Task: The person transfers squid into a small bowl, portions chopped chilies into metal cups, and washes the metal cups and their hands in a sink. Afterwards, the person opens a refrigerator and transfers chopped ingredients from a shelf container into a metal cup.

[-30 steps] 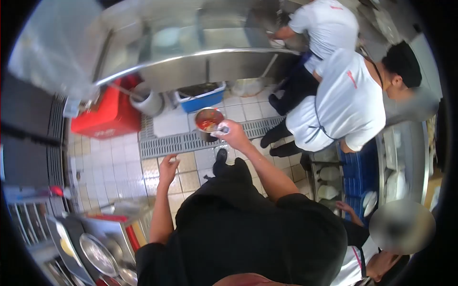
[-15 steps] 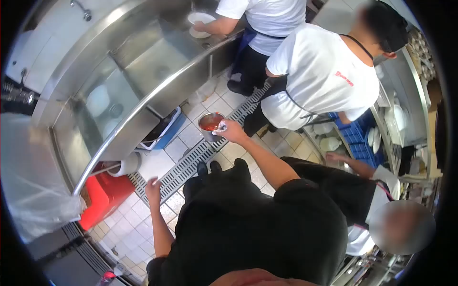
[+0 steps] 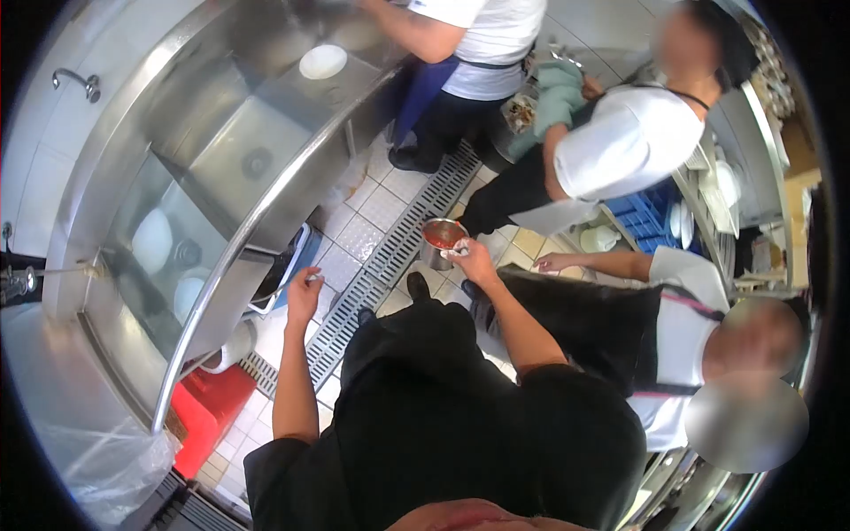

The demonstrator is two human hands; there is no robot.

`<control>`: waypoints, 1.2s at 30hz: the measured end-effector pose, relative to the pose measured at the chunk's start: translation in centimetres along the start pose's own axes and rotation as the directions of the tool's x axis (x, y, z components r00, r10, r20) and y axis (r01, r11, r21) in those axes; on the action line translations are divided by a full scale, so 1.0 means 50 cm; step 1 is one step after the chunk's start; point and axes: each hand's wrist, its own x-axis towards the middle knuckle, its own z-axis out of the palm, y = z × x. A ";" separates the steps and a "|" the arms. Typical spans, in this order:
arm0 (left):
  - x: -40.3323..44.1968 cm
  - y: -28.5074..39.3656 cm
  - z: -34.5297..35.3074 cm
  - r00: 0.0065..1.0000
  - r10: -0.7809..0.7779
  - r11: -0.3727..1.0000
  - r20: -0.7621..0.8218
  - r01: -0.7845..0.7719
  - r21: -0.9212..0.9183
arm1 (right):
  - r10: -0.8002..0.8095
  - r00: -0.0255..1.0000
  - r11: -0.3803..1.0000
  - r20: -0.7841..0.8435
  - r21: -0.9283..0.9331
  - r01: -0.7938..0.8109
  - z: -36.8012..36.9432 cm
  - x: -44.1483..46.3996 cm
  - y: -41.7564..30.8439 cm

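Note:
My right hand [image 3: 472, 258] grips the rim of a metal pot [image 3: 436, 257], with a bit of white cloth or paper [image 3: 458, 249] under the fingers. Red sauce or liquid [image 3: 443, 234] shows inside the pot, which hangs over the floor drain at about waist height. On the other side, my left hand [image 3: 304, 295] is raised near the sink's front rail, apart from it. Its fingers are curled together, and a small whitish spot shows at their tips; I cannot make out what it is.
A steel sink [image 3: 217, 142] with white dishes runs along the left. Below it stand a blue-edged bin [image 3: 297, 261] and a red container [image 3: 208, 411]. One person works at the sink, another holds a green cloth [image 3: 560, 88], and a third stands close on my right. A drain grate [image 3: 390, 257] crosses the floor.
The view has shifted forward. The pot is still in my right hand; my left hand has risen. The person ahead has turned and now shows a green cloth. The co-worker at right has come nearer.

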 end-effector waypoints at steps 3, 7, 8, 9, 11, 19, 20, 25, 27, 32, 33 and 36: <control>-0.059 -0.035 0.032 0.979 -0.191 0.979 0.071 0.195 -0.053 | -0.021 0.997 0.999 0.070 -0.029 0.023 0.015 0.020 0.052; -0.195 -0.198 0.072 0.970 -0.208 0.969 -0.126 0.222 0.112 | -0.181 0.945 0.982 0.274 -0.005 0.190 0.042 0.051 0.045; -0.231 -0.226 0.070 0.960 -0.203 0.957 -0.193 0.235 0.167 | -0.097 0.933 0.993 0.347 -0.027 0.114 0.044 0.049 0.002; -0.273 -0.228 0.051 0.921 -0.313 0.938 -0.232 0.338 0.077 | -0.187 0.909 0.963 0.372 -0.112 0.244 0.072 0.071 0.033; -0.367 -0.252 0.029 0.840 -0.407 0.907 -0.359 0.419 -0.049 | -0.138 0.848 0.946 0.511 -0.184 0.265 0.102 0.097 0.008; -0.823 -0.578 0.094 0.457 -0.701 0.613 -0.548 0.779 -0.135 | -0.322 0.585 0.783 0.744 -0.137 0.606 0.332 -0.006 -0.270; -0.886 -0.621 0.119 0.423 -0.730 0.553 -0.536 0.827 -0.101 | -0.273 0.538 0.799 0.797 -0.124 0.589 0.384 -0.033 -0.311; -1.119 -0.541 0.072 -0.040 -0.955 0.259 -0.293 0.366 -0.894 | -0.472 0.302 0.664 0.828 0.109 0.739 0.696 -0.195 -0.448; -1.178 -0.507 0.025 -0.121 -0.966 0.222 -0.230 0.077 -0.972 | -0.490 0.160 0.588 0.857 0.190 0.786 0.809 -0.275 -0.505; -1.302 -0.499 -0.100 -0.226 -0.908 0.396 -0.354 -0.184 -0.899 | -0.381 -0.103 0.519 0.919 0.305 0.798 0.975 -0.614 -0.693; -1.324 -0.494 -0.125 -0.241 -0.895 0.428 -0.376 -0.225 -0.875 | -0.368 -0.136 0.499 0.920 0.319 0.806 1.002 -0.687 -0.721; -1.420 -0.495 -0.203 -0.275 -0.844 0.523 -0.461 -0.232 -0.820 | -0.347 -0.230 0.475 0.909 0.382 0.793 1.199 -0.832 -0.711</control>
